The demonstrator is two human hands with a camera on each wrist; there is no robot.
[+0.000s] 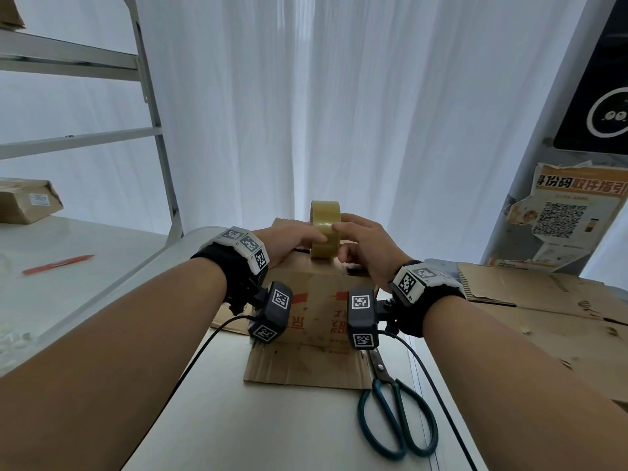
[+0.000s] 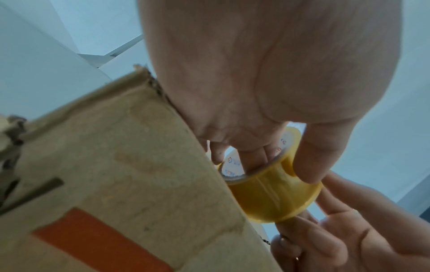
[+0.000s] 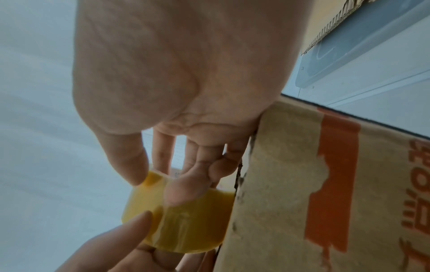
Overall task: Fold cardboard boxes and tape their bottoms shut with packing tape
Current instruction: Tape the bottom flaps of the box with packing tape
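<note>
A yellowish packing tape roll (image 1: 324, 232) stands on edge on top of a brown cardboard box (image 1: 316, 300) with red print. My left hand (image 1: 306, 236) grips the roll from the left: in the left wrist view its fingers reach into the core of the tape roll (image 2: 274, 191) and the thumb lies on the outer face. My right hand (image 1: 343, 229) holds the roll from the right. In the right wrist view its thumb and a curled finger pinch the tape roll (image 3: 186, 224) beside the box (image 3: 291, 184). The box's top is mostly hidden behind my hands.
Teal-handled scissors (image 1: 394, 413) lie on the white table at the front right of the box. Flattened cardboard (image 1: 543, 300) is piled at the right. A red pen (image 1: 57, 264) and another brown box (image 1: 27, 200) lie on the left shelf. A white curtain hangs behind.
</note>
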